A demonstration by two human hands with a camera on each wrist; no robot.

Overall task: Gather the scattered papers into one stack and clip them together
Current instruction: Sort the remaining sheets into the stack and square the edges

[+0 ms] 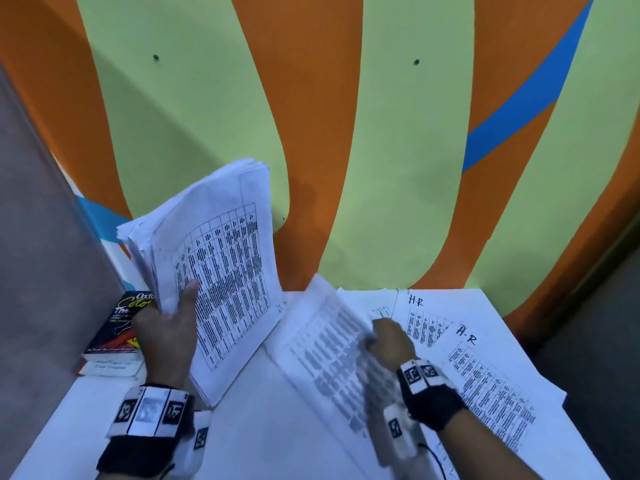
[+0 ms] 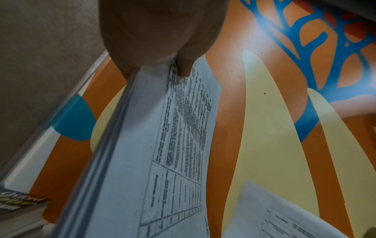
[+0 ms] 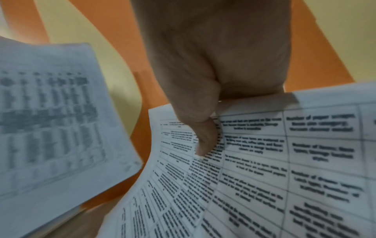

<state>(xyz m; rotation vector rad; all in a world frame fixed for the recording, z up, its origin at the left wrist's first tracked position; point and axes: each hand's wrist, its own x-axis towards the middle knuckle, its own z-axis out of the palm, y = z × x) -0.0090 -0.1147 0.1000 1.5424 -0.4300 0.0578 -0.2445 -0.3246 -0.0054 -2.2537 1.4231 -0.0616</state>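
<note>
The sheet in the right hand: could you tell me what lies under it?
Under the lifted sheet held by the right hand, the white table and other printed sheets show; whatever lies directly beneath stays hidden.

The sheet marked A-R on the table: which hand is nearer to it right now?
Right. The right hand pinches a loose sheet just left of the A-R sheet. The left hand grips the gathered stack at the table's far left, beside the book.

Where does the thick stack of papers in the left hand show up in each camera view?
Head: paper stack left of centre, raised, held by the left hand.
Left wrist: centre, running to the bottom edge.
Right wrist: blurred, at left.
Shared landmark: orange-and-green wall.
</note>
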